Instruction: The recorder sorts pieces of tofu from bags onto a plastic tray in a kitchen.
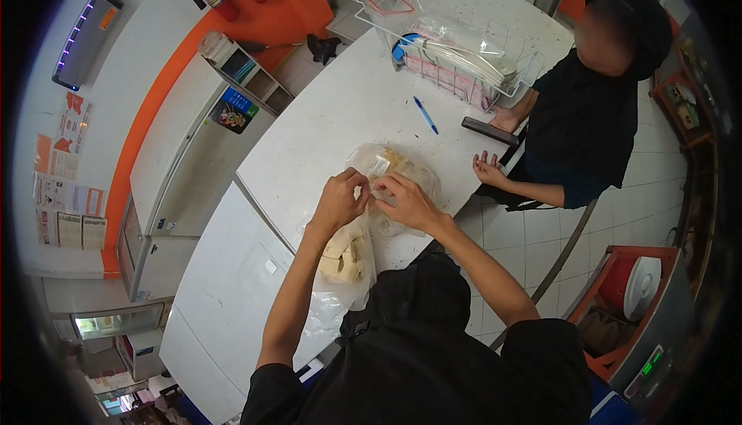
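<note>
Close together over the white table, my left hand (342,199) and my right hand (406,200) have their thumbs and fingers pinched near each other. A bit of thin material seems to be between the fingertips, too small to make out. Under and beyond them lies a clear plastic bag (426,178) with yellowish contents and a white label. Nearer to me, by my left forearm, another clear plastic bag (346,257) holds several pale, cream-coloured block-like pieces. Both bags rest on the table.
A blue pen (426,115) lies on the white table (324,118). Behind it stands a white wire basket (452,77) with plastic bags and packets. At the right a person (585,118) in black sits with both hands near a dark phone-like object (490,131) at the table's edge.
</note>
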Demonstrator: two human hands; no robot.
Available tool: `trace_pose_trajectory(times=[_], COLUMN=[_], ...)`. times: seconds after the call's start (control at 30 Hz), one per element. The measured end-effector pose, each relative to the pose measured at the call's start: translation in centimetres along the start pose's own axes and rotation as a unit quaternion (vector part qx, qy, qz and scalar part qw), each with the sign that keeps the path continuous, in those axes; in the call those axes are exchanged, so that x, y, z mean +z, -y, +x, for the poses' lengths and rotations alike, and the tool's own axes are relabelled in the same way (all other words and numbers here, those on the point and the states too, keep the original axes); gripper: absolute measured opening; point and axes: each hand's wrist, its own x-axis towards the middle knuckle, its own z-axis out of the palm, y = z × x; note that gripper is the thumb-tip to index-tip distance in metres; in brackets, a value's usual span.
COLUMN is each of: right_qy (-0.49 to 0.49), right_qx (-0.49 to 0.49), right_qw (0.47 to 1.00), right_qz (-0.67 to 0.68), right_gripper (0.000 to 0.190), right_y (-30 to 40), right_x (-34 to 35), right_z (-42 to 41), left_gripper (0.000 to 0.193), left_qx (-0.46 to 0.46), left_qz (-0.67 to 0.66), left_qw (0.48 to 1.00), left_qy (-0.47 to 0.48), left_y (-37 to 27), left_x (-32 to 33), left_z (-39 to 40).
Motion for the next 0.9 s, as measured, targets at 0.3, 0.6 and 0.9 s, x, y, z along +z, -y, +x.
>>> trace_pose_trajectory(times=[0.3,0.6,0.9], right_qy=[-0.045,-0.019,-0.025], right_qx=[0.040,-0.040,-0.150], right_qw=[0.998,0.999,0.988], right_qz=[0.025,-0.010,-0.027], right_gripper=[0.015,0.010,0.009], right_y=[-0.3,-1.3,-3.4], right_x=[1.2,0.5,1.0], right_z=[0.1,-0.4,-1.2], left_gripper=[0.008,0.008,0.016], left_qx=[0.027,0.123,0.159], left_qz=[-0.025,0.036,0.096], left_qw=[0.998,0.978,0.960], left_qy=[0.058,0.162,0.208], left_y=[-0.4,-1.1,1.1], left_x=[-1.5,-2.8,0.5], left_z=[-0.2,1.4,0.2])
